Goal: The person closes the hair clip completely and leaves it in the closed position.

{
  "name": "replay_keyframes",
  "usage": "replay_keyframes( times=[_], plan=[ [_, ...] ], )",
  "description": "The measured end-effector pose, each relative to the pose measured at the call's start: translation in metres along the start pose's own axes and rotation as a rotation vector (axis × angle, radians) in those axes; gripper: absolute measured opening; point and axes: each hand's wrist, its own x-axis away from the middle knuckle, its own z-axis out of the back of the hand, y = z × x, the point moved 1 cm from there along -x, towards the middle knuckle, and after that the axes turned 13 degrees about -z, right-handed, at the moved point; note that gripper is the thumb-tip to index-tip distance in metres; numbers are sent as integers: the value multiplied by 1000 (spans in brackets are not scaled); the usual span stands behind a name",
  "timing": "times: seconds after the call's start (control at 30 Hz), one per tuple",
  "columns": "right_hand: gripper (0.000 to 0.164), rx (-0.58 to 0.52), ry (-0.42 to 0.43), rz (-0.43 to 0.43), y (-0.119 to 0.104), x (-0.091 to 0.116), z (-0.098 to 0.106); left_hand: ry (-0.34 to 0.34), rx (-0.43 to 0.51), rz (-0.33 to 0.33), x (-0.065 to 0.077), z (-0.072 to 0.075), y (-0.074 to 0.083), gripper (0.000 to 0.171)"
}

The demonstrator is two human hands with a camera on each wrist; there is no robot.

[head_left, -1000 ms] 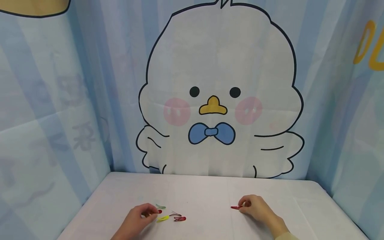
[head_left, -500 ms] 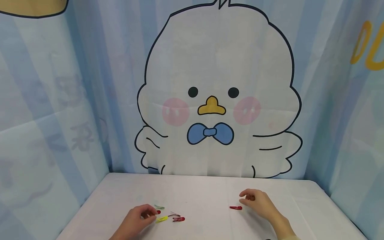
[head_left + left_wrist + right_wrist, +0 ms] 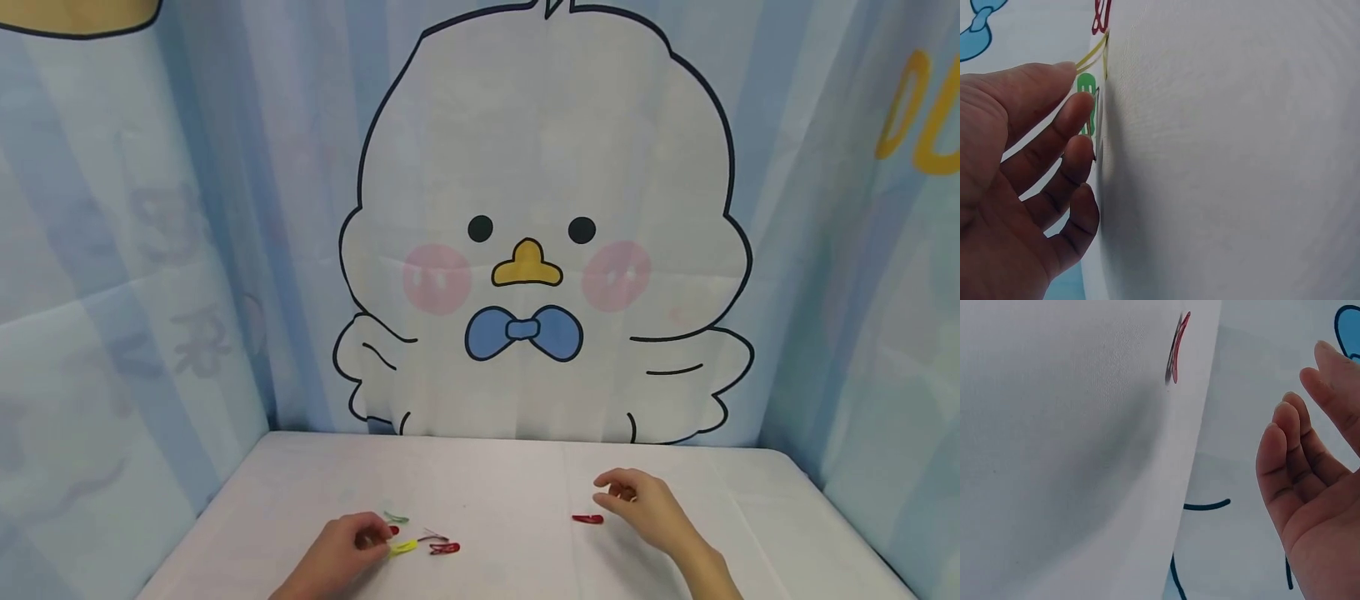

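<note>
Head view: on the worktop [image 3: 517,492], close beside the left hand [image 3: 341,542], a green hair clip [image 3: 397,518], yellow clip [image 3: 406,547], dark red clip [image 3: 445,548] and thin clip [image 3: 435,536], grouped loosely, probably for easy reach. Behind the left fingers, a bit of red [image 3: 394,530], mostly hidden. Well apart, near the right hand [image 3: 645,504], a lone red clip [image 3: 587,519] — seems spaced out to stand separate.

Left wrist view: thumb and fingers parted, gripping nothing visible. Thumb tip by the yellow clip's end — touching or not, cannot tell. Low over the worktop, presumably for closeness to the clips.

Right wrist view: fingers loosely bent, holding nothing, raised clear of the red clip, likely to leave it undisturbed.
</note>
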Motion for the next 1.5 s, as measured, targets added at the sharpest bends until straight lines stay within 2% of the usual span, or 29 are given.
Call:
replay_keyframes(
  times=[0.33,0.67,0.93,1.2,1.5],
  plan=[
    [21,-24,21,36,-10,9,3,4,-20,8,-1,-1,1,11],
    [20,-65,12,37,-10,11,2,-45,-17,14,-2,-1,1,6],
    [19,-98,13,61,-17,15,1,-1,-40,-3,-2,0,2,5],
    [20,-136,-12,179,-26,17,5,30,29,3,1,4,6,5],
    [24,-168,-71,166,-33,23,1,37,58,-28,4,4,14,8]
  ],
)
